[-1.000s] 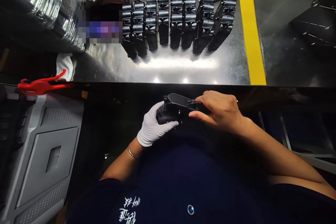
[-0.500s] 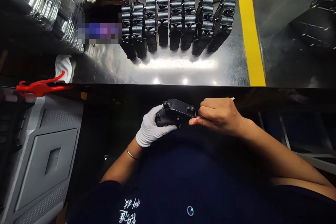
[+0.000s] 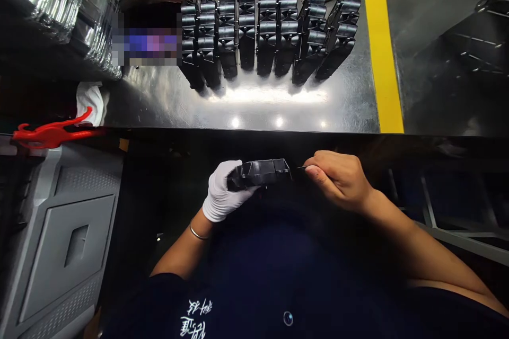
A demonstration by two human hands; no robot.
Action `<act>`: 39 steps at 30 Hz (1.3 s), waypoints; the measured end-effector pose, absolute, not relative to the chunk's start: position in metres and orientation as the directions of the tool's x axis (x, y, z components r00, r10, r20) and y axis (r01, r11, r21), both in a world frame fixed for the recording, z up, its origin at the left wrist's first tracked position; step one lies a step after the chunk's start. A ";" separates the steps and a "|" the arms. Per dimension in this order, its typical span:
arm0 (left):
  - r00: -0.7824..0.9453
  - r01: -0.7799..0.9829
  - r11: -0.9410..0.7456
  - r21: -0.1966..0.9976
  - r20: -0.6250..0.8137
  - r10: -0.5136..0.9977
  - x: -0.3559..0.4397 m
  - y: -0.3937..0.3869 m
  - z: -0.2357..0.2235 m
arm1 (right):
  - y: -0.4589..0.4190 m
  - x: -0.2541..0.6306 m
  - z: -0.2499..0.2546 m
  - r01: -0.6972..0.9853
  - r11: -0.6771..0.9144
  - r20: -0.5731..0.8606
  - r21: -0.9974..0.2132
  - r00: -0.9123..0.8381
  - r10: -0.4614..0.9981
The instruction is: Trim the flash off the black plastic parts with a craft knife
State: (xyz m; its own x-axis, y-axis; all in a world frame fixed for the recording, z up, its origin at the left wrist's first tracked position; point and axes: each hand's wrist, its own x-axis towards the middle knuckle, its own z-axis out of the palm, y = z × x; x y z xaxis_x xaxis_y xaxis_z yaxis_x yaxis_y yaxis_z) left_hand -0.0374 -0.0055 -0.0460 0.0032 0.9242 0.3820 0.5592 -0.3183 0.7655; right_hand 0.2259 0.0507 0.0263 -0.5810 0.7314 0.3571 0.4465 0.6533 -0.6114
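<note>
My left hand (image 3: 225, 192), in a white glove, is closed around a black plastic part (image 3: 262, 170) with ribbed compartments along its side. It is held in front of my body, below the table edge. To its right my bare right hand (image 3: 337, 177) is pinched on a thin pointed blade-like tool (image 3: 301, 167), whose tip points left toward the part. A small gap lies between tip and part. The tool's handle is hidden inside my fist.
Several similar black parts (image 3: 247, 26) stand in a row on the metal table (image 3: 246, 108). A yellow stripe (image 3: 384, 53) crosses the table at right. Clear-wrapped stacks (image 3: 59, 5) and a red air gun (image 3: 53, 135) are at left, above a grey cabinet (image 3: 69, 233).
My left hand has turned the black part so its ribbed side shows. The tool in my right hand has come away from the part, slightly to the right.
</note>
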 end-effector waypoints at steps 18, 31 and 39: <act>0.248 0.643 -0.620 0.450 0.644 0.724 -0.056 0.007 -0.038 | 0.048 0.222 0.021 0.503 0.677 0.321 -0.537 -0.620 0.715; 0.357 0.528 -0.712 0.464 0.639 0.681 -0.051 0.002 -0.025 | 0.056 0.228 0.024 0.296 0.422 0.068 -0.857 -0.746 0.663; 0.233 0.450 -0.472 0.758 0.411 0.881 -0.049 0.003 -0.028 | 0.058 0.224 0.032 0.084 0.515 0.288 -0.853 -0.746 0.600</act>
